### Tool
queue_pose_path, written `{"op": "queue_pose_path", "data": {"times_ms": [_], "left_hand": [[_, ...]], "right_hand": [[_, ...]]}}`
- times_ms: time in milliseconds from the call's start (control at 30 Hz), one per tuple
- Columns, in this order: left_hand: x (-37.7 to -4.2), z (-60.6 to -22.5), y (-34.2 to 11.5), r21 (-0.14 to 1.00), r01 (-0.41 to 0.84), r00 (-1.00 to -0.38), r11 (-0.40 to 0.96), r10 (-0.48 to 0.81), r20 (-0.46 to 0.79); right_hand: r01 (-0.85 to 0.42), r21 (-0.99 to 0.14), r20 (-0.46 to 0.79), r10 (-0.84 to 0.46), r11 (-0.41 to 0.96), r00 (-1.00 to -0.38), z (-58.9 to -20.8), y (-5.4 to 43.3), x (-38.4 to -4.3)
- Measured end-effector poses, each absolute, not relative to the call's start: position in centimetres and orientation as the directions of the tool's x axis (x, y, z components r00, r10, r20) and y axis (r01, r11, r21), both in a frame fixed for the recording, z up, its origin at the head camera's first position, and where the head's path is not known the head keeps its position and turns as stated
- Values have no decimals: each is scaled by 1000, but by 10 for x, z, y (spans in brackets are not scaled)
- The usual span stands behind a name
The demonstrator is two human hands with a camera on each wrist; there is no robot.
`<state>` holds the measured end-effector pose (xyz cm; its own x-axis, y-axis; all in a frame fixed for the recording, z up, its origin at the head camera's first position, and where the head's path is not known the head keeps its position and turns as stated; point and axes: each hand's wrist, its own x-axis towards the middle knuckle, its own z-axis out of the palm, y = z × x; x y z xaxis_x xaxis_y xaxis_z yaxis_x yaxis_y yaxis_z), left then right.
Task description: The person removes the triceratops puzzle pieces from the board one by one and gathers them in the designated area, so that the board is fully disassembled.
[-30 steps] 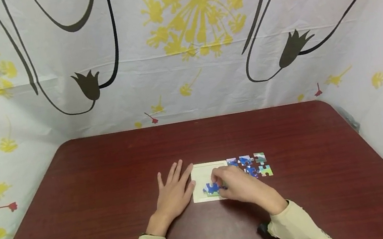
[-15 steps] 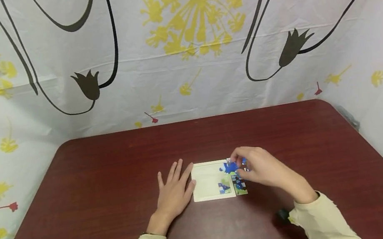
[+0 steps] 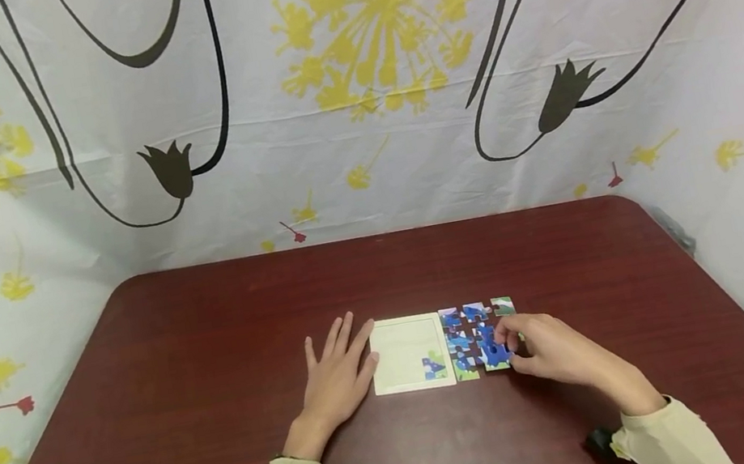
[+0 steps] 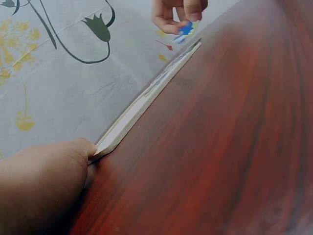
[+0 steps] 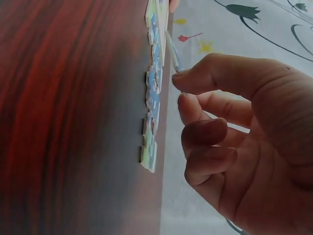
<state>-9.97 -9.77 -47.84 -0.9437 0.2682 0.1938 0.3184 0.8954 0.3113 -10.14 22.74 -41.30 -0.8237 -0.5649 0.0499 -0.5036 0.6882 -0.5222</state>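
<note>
My left hand [image 3: 335, 376] lies flat with fingers spread, thumb and index tip at the left edge of a pale puzzle tray [image 3: 395, 350]. One puzzle piece, blue and green [image 3: 434, 366], sits in the tray's lower right corner. Between thumb and index fingertip my right hand [image 3: 554, 349] pinches a blue puzzle piece [image 3: 492, 348]. It overlaps the loose pieces to the right of the tray in the head view. From the right wrist, the pinched piece [image 5: 174, 53] appears edge-on, raised above the loose row [image 5: 153, 88]. The left wrist view also shows that piece [image 4: 185, 30] lifted.
Several loose puzzle pieces [image 3: 475, 312] lie in rows along the tray's right side on the dark red wooden table [image 3: 243, 303]. A white patterned curtain [image 3: 246, 187] hangs behind and at both sides of the table.
My right hand has carried the blue piece from over the tray's lower part rightward, past the tray's edge, to over the loose pieces. My left hand has stayed in place.
</note>
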Motion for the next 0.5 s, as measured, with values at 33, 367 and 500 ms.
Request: {"op": "queue_pose_path", "data": {"times_ms": [33, 367, 500], "left_hand": [[-100, -478, -98, 310, 320, -943, 895, 270, 195], [-100, -478, -97, 309, 324, -942, 894, 275, 193], [-100, -479, -98, 313, 322, -943, 894, 274, 188]], "right_hand": [[-504, -525, 45, -569, 686, -821, -414, 228, -101], [-491, -502, -8, -571, 712, -821, -419, 228, -102], [-499, -498, -4, -578, 709, -816, -420, 229, -103]]}}
